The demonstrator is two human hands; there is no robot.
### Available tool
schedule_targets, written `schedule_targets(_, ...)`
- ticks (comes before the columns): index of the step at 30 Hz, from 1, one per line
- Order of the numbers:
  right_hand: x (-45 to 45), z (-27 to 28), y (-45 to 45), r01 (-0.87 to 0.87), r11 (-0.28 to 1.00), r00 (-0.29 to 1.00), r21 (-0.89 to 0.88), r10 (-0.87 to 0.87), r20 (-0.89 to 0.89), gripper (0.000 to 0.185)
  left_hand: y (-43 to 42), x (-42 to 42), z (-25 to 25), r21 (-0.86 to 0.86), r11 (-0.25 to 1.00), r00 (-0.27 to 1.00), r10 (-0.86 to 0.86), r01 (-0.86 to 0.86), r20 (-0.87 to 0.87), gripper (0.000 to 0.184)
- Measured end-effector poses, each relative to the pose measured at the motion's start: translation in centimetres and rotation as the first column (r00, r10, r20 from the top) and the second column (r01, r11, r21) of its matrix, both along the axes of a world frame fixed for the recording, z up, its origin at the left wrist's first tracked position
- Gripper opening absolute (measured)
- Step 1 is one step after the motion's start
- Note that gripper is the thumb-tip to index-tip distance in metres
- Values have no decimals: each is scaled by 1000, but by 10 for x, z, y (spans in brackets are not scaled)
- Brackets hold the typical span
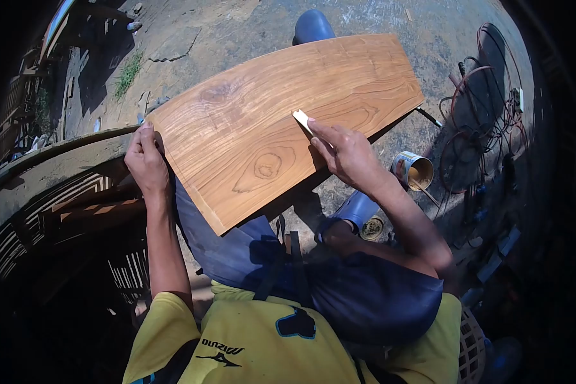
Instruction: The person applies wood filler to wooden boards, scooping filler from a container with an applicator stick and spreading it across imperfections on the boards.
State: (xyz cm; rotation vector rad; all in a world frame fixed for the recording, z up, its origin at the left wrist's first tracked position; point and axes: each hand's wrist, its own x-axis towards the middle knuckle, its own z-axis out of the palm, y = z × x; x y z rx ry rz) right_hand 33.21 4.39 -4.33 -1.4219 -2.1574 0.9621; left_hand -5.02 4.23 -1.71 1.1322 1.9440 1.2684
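A wide wooden board [262, 128] with dark curving grain lies tilted across my lap. My left hand [148, 163] grips its left edge near the upper corner, fingers closed and thumb on top. In my right hand [349, 153] is a small flat pale scraper [302, 120], pinched between thumb and fingers. Its tip rests on or just over the board's surface, right of the middle. What the scraper is made of, I cannot tell.
An open can [413, 171] of tan paste with a stick in it stands on the concrete to the right. A lid [372, 228] lies near my sandal. Tangled cables [477, 121] spread at the far right. A wooden bench [64, 153] is on the left.
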Motion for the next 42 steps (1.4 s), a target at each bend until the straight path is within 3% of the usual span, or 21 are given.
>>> schedule_targets(3,21,-1,-4,-63,998,993,-9,62,-102,36,4,5,3,32,999,1000,24,-25,5,32)
schedule_targets(4,22,14,-5,59,997,993,-50,-64,-101,33,4,7,5,26,999,1000,18,-18,0,33)
schedule_targets(5,24,15,-8,50,997,992,-54,-55,-109,33,3,7,6,20,1000,1000,15,-15,-5,33)
schedule_targets(7,34,13,-8,255,902,939,-347,-317,-135,32,2,5,7,18,1000,999,12,-12,-34,34)
schedule_targets(9,43,-1,-12,298,896,905,-330,-375,-200,30,2,9,8,15,1000,999,26,-25,-25,35)
schedule_targets(10,48,-10,-13,345,889,891,-302,-411,-191,30,5,9,2,95,995,997,32,-26,-63,35)
schedule_targets(12,52,-10,-13,413,854,879,-316,-465,-108,30,4,6,1,90,995,995,40,-32,-91,35)
schedule_targets(13,55,-14,-12,420,852,875,-314,-472,-110,30,4,7,1,88,995,993,47,-37,-109,35)
schedule_targets(15,64,-22,-8,396,907,912,-145,-406,-50,30,1,1,4,16,1000,997,10,-8,-75,34)
schedule_targets(19,72,-24,3,426,887,889,-179,-447,-101,29,3,6,5,5,1000,1000,26,-26,4,33)
schedule_targets(23,70,-24,13,421,888,894,-187,-441,-79,28,3,4,3,42,997,996,74,-72,-52,34)
schedule_targets(25,68,-29,16,373,924,903,-79,-382,-199,27,3,-3,1,40,998,999,46,-45,-15,34)
schedule_targets(28,76,-29,16,436,900,899,27,-434,-65,27,1,-5,1,-11,1000,999,13,-12,47,34)
schedule_targets(33,85,-43,3,426,905,905,-15,-426,-4,29,-2,-33,-11,-32,999,991,-36,40,128,41)
schedule_targets(34,84,-43,3,427,904,904,-10,-426,30,29,1,-11,-1,-3,1000,994,10,-10,109,31)
schedule_targets(39,77,-37,20,446,895,882,-11,-438,176,28,2,-7,1,-3,1000,991,15,-15,130,34)
schedule_targets(42,73,-48,24,390,921,905,13,-386,175,29,1,-6,3,-5,999,990,33,-33,141,34)
